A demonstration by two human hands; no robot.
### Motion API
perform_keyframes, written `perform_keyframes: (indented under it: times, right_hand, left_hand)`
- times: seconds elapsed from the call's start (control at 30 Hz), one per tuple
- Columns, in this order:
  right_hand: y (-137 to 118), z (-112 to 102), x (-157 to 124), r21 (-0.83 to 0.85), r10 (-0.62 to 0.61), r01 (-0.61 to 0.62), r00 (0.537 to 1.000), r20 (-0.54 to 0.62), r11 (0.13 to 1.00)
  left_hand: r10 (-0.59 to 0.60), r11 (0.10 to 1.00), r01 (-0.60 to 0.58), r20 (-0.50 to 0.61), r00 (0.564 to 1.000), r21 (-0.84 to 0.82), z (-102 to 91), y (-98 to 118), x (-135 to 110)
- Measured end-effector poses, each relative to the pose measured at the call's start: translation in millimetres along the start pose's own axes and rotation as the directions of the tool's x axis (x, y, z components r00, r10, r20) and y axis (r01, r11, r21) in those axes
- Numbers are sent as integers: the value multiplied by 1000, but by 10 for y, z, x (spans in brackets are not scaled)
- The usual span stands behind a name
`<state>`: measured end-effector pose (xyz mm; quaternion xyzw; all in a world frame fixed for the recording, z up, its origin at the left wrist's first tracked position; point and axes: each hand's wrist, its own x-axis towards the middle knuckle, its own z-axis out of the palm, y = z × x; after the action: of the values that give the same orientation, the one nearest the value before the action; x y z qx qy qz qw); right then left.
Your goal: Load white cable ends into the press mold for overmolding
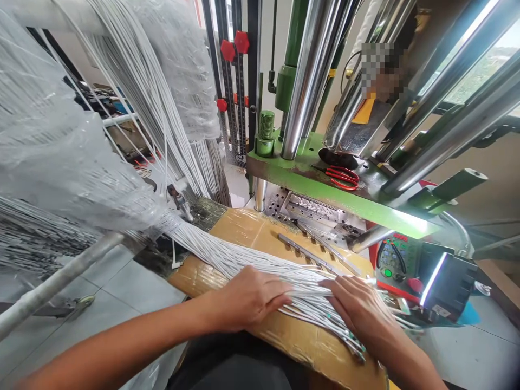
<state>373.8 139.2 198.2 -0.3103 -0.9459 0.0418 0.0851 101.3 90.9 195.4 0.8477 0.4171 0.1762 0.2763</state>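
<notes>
A thick bundle of thin white cables runs from the left across a cardboard-topped surface. Over the middle of the bundle, my left hand is closed, with its thumb and fingers on several strands. My right hand lies further along, near the cable ends, its fingers curled over the strands. Its fingertips are partly hidden. Small greenish tips show on some cable ends below that hand. Just beyond the bundle, slim metal bars rest on the cardboard.
A green press with steel columns stands ahead, its mould plate below. Red-handled scissors lie on its platform. A control panel is at right. Plastic-wrapped cables hang at left over a pipe. A person is behind the press.
</notes>
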Motion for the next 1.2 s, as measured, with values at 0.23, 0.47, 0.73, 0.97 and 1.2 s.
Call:
perform_keyframes:
  times: [0.23,0.47,0.73,0.97,1.2]
  right_hand:
    - [-355,556,-231,-248,-85,72,996,-41,966]
    - [-286,561,-244,-165,64,-58,997,33,985]
    - [-366,404,-173,529,202,-254,967,155,809]
    - [-384,521,185,685,143,-222,975,170,694]
    - [717,729,114,122,469,-481,876,110,868]
  left_hand:
    - [-216,645,415,367,905,-642,718,77,-225]
    - [-324,472,444,318,891,-762,895,23,-271]
    - [-249,298,352,283,926,-887,926,-83,-237]
    - [-338,347,215,92,937,-913,922,-39,-161]
    - [-550,33,176,129,825,-984,873,-176,-129]
